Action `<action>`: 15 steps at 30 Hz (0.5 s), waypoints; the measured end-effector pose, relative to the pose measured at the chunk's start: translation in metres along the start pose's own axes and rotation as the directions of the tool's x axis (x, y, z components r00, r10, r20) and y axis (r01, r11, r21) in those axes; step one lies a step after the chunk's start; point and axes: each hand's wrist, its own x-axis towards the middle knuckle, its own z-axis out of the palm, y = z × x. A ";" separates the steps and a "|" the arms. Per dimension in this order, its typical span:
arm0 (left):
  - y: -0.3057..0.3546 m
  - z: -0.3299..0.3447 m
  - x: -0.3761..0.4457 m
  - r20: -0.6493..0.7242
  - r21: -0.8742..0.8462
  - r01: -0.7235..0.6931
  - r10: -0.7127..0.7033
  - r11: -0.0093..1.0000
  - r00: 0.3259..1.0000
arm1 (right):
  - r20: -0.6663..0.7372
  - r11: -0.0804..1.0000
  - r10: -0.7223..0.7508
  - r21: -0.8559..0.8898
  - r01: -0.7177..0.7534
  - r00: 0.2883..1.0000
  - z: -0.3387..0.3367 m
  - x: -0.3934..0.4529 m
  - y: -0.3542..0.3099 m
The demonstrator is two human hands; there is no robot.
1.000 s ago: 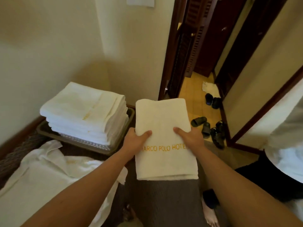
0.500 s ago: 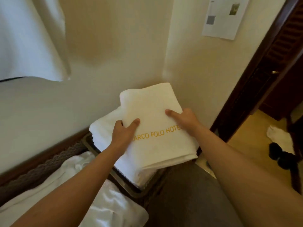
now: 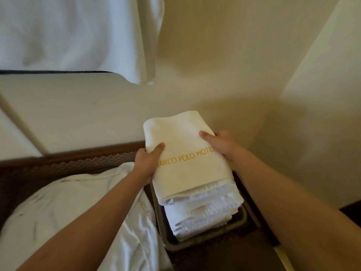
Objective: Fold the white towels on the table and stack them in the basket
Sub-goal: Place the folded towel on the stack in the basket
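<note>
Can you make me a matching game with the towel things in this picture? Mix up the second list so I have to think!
Things:
1. folded towel
2. towel stack
3. loose towel
4. basket

Where or how:
A. lying crumpled on the left
B. dark rim around the stack
C. held by the left hand and right hand
D. piled inside the basket

Pairs: 1-C, 2-D, 3-A, 4-B

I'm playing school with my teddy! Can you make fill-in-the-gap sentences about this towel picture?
1. Both hands, left hand and right hand, hold a folded ____.
2. The lettering on the towel is ____ in colour.
3. The stack under it sits in a ____.
4. The unfolded towel lies to the ____ of the basket.

Missing words: towel; yellow; basket; left
</note>
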 end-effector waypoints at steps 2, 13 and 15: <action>0.005 0.009 -0.007 -0.038 -0.003 -0.016 0.016 1.000 0.999 | 0.009 1.000 -0.003 -0.026 0.003 1.000 -0.010 0.007 0.001; -0.068 0.036 -0.062 -0.100 0.131 0.102 -0.090 0.986 0.991 | 0.298 0.971 0.198 0.068 -0.228 0.934 -0.039 0.003 0.088; -0.078 0.036 -0.075 -0.075 0.107 0.115 -0.107 0.988 0.991 | 0.456 0.972 0.212 -0.004 -0.236 0.865 -0.047 0.001 0.088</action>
